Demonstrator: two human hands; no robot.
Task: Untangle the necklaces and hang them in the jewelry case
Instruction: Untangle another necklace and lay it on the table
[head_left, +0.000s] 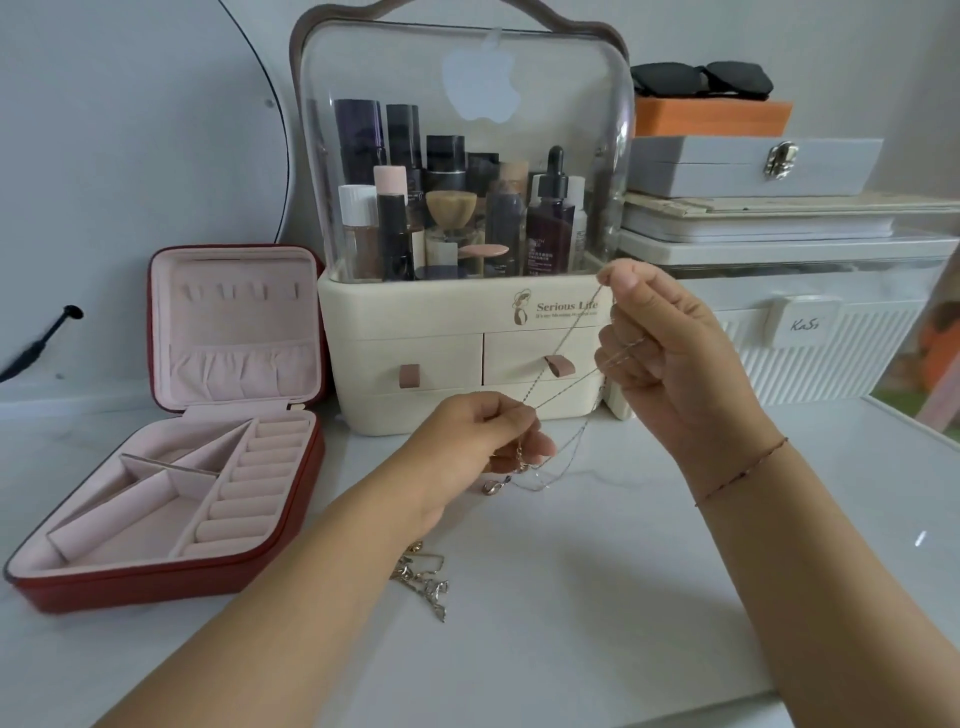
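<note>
Necklaces (563, 344) pinched by right hand (670, 353), bunched half-hidden in left hand (483, 441).

jewelry case (171, 499) left — organizer (462, 332) behind

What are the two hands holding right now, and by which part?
One thin silver chain, stretched between them: the right hand pinches its upper part, the left hand pinches it lower down, just above the dangling tangle.
</note>
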